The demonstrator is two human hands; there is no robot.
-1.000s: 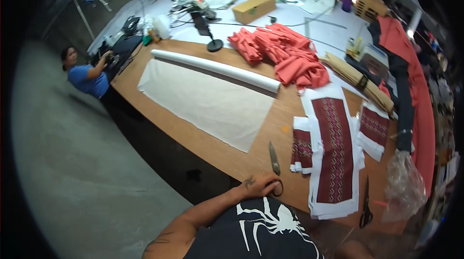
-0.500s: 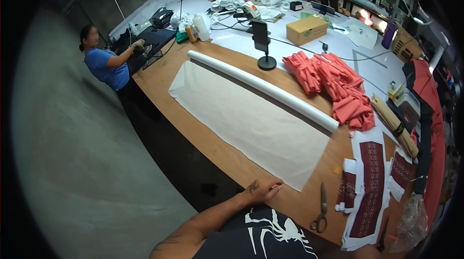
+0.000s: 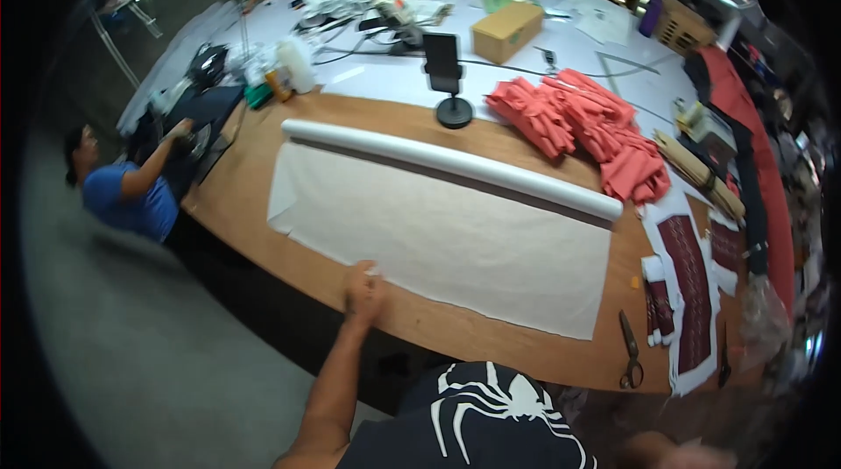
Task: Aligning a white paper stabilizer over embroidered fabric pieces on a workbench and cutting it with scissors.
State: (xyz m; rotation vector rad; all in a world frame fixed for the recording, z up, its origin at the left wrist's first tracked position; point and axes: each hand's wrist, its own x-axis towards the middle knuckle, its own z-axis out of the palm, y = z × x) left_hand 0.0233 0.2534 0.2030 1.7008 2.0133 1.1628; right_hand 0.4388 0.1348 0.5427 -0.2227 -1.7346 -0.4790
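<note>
Brown tabletop (image 3: 236,180) bears pale cloth (image 3: 447,237), its long axis running left-to-right.

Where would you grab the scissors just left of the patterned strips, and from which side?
I'd take the scissors by the handles, coming from the near side of the table. They lie with their loops toward that side and blades pointing away, so a hand would probably meet the loops first, clear of the tip.

Cloth (image 3: 447,246) on table (image 3: 232,197), roll (image 3: 451,164) behind it; scissors (image 3: 628,342) at right
</note>
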